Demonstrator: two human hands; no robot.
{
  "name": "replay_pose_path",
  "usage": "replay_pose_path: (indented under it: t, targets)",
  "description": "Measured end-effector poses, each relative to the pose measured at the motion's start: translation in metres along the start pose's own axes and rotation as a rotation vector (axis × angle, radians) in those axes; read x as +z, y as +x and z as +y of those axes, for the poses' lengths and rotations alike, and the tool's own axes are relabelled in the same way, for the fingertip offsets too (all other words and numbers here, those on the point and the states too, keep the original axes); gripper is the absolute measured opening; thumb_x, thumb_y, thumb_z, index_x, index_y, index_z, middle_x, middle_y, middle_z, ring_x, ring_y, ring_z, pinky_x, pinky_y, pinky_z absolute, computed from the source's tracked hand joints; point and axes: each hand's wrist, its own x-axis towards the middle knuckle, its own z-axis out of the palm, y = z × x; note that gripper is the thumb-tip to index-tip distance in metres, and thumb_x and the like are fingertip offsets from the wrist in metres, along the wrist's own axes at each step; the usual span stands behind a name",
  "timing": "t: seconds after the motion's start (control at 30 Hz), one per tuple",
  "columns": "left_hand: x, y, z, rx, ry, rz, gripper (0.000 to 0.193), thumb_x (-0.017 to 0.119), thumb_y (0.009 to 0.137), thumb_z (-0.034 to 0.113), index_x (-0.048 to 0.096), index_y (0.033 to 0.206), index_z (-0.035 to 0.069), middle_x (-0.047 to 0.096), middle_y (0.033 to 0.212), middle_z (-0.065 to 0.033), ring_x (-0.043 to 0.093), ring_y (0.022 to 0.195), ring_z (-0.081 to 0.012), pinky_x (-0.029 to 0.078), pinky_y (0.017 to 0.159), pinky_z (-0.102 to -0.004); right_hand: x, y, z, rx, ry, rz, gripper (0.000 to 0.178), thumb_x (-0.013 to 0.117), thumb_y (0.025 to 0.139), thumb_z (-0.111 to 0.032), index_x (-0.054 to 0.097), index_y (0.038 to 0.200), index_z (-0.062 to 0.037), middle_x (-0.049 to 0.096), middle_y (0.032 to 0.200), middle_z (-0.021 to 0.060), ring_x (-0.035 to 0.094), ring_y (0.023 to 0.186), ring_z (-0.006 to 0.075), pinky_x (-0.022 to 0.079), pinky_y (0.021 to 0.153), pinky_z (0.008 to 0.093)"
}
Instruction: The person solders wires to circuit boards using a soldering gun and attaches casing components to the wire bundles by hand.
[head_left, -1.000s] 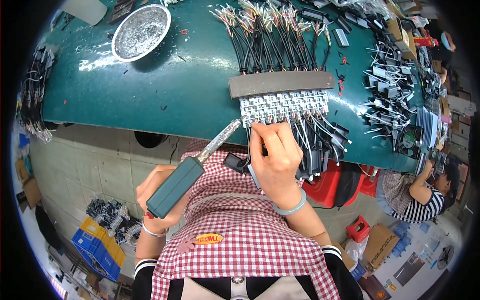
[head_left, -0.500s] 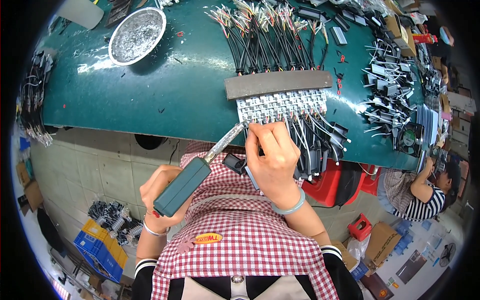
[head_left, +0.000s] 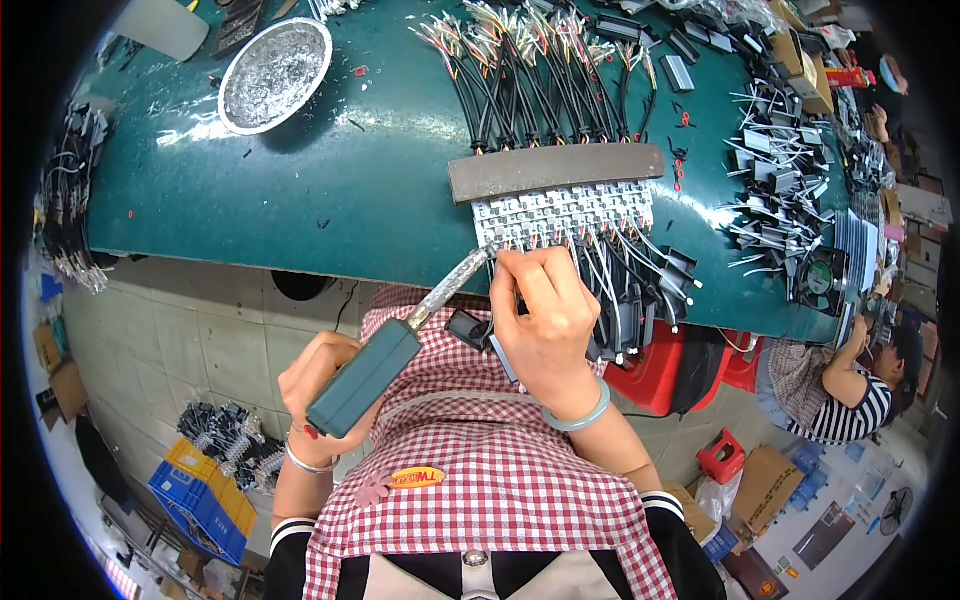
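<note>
My left hand (head_left: pixel 325 380) is wrapped round the green handle of a soldering iron (head_left: pixel 366 378). The iron's metal shaft slants up to the near left corner of a block of small white circuit boards (head_left: pixel 555 218). My right hand (head_left: pixel 548 315) is closed in a pinch just beside the iron's tip; what its fingertips hold is hidden. A grey-brown bar (head_left: pixel 556 172) lies across the boards. Black cables (head_left: pixel 540 105) with stripped, coloured ends fan out behind the bar. White wires (head_left: pixel 607 275) and black housings (head_left: pixel 680 268) hang toward me at the table's front edge.
A white-rimmed bowl (head_left: pixel 275 76) with silvery scraps stands on the green table (head_left: pixel 300 190) at the back left. Wired black parts (head_left: pixel 780 180) are heaped at right, a cable bundle (head_left: pixel 72 195) at far left. A red stool (head_left: pixel 655 375) is below. Another person (head_left: pixel 850 385) sits at right.
Both hands and the iron stay almost in place, with the tip still at the boards' near left corner. The view has shifted very slightly.
</note>
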Motion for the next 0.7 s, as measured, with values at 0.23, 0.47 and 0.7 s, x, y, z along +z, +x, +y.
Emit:
replay_pose_path:
  t: [0.23, 0.47, 0.7]
  targets:
    - [-0.005, -0.001, 0.005, 0.018, -0.03, 0.042, 0.02, 0.074, 0.074, 0.008, 0.067, 0.087, -0.005, 0.061, 0.077, -0.0126, 0.057, 0.063, -0.0232, 0.043, 0.058, -0.0322, -0.001, -0.002, 0.001, -0.005, 0.003, -0.017, 0.017, 0.073, 0.077, 0.005, 0.068, 0.093, 0.0007, 0.056, 0.08, 0.0094, 0.06, 0.063, 0.0241, 0.048, 0.053, 0.0341]
    - [-0.001, -0.015, -0.001, -0.095, -0.051, 0.132, 0.023, 0.073, 0.071, -0.001, 0.07, 0.093, -0.007, 0.069, 0.09, -0.0182, 0.067, 0.074, -0.0297, 0.054, 0.066, -0.035, -0.012, -0.014, -0.004, 0.008, -0.026, -0.104, 0.015, 0.072, 0.081, 0.001, 0.069, 0.096, -0.0009, 0.057, 0.08, 0.0073, 0.059, 0.063, 0.0229, 0.046, 0.053, 0.0338]
    - [0.004, -0.01, 0.001, -0.18, -0.16, 0.276, 0.029, 0.076, 0.075, 0.007, 0.068, 0.1, -0.007, 0.069, 0.099, -0.0191, 0.067, 0.083, -0.0289, 0.053, 0.075, -0.035, -0.035, -0.043, -0.013, -0.214, 0.034, -0.248, 0.021, 0.072, 0.077, 0.002, 0.068, 0.098, -0.001, 0.061, 0.082, 0.0039, 0.058, 0.07, 0.0204, 0.045, 0.076, 0.0376]
